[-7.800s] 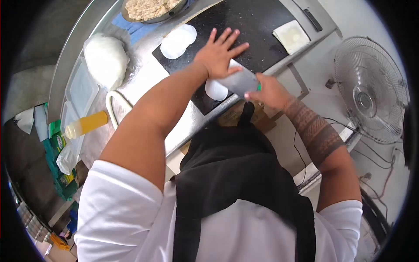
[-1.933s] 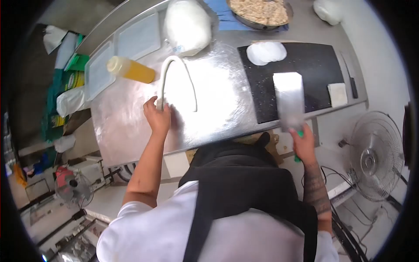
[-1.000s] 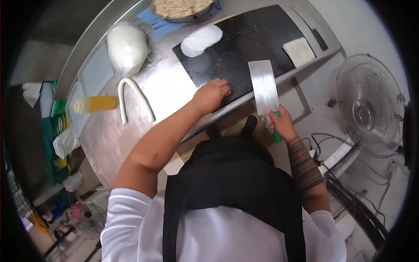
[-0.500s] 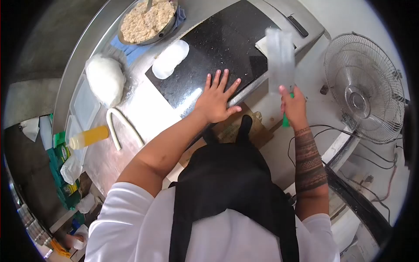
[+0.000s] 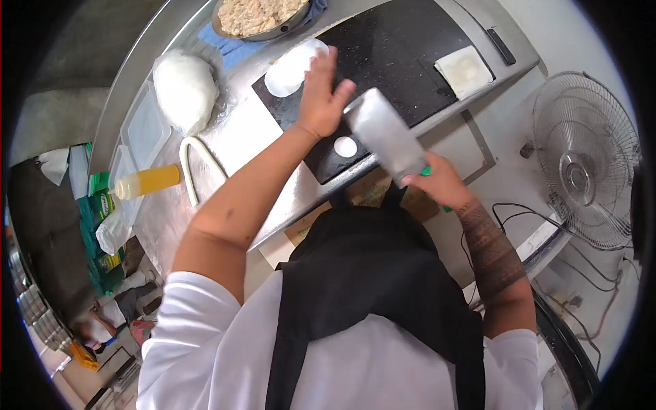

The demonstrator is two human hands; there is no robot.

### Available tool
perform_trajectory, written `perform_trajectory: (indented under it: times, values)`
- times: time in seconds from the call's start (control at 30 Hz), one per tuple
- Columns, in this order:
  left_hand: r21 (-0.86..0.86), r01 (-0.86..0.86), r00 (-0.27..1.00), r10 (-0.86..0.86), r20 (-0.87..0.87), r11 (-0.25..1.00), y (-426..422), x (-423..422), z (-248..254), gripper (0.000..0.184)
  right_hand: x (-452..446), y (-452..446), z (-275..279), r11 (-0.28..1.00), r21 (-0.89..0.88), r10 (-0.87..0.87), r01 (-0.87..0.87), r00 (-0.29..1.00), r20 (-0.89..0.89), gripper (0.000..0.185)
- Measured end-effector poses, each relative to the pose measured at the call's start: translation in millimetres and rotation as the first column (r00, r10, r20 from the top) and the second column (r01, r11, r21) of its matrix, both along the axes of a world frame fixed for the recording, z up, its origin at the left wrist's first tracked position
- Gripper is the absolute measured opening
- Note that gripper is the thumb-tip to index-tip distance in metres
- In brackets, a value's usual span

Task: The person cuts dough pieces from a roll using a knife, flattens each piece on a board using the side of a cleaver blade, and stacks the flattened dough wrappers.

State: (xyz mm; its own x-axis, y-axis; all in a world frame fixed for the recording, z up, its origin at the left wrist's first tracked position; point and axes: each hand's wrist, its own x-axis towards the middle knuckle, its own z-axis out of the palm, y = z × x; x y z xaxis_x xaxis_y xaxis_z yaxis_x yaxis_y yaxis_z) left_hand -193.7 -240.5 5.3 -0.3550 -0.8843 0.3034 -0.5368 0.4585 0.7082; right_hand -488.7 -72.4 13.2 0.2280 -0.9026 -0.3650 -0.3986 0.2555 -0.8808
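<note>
My right hand (image 5: 441, 183) grips the green handle of a broad-bladed cleaver (image 5: 388, 133), its blade slanting up and left over the near edge of the black board (image 5: 389, 55). On the board, just left of the blade, lies a small white dough piece (image 5: 345, 146). My left hand (image 5: 321, 92) is open, thumb apart from the fingers and with nothing visible in it. It is beside several overlapping thin white dough rounds (image 5: 290, 72) at the board's left side and partly covers them. A folded white cloth (image 5: 465, 72) rests at the board's right end.
A bowl of chunky filling (image 5: 260, 17) stands on a blue cloth at the back. Leftward are a bag of white dough (image 5: 184, 92), a yellow oil bottle (image 5: 147, 182) and a bent pale tube (image 5: 198, 167). A knife (image 5: 501, 46) lies back right, near a fan (image 5: 581, 160).
My left hand has lifted off the board's near edge and moved toward the dough rounds. The cleaver has swung left and down over the board. The small dough piece now shows.
</note>
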Motion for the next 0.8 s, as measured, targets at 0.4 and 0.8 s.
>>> perform_trajectory:
  times: [0.4, 0.8]
  values:
    - [0.122, 0.513, 0.653, -0.479, 0.587, 0.850, 56, -14, -8, 0.087, 30, -10, 4, 0.946, 0.185, 0.298, -0.266, 0.937, -0.182, 0.071]
    - [-0.200, 0.599, 0.652, -0.326, 0.684, 0.776, -66, -13, -17, 0.088, 59, -75, 17, 0.995, -0.053, 0.068, -0.089, 0.947, -0.315, 0.057]
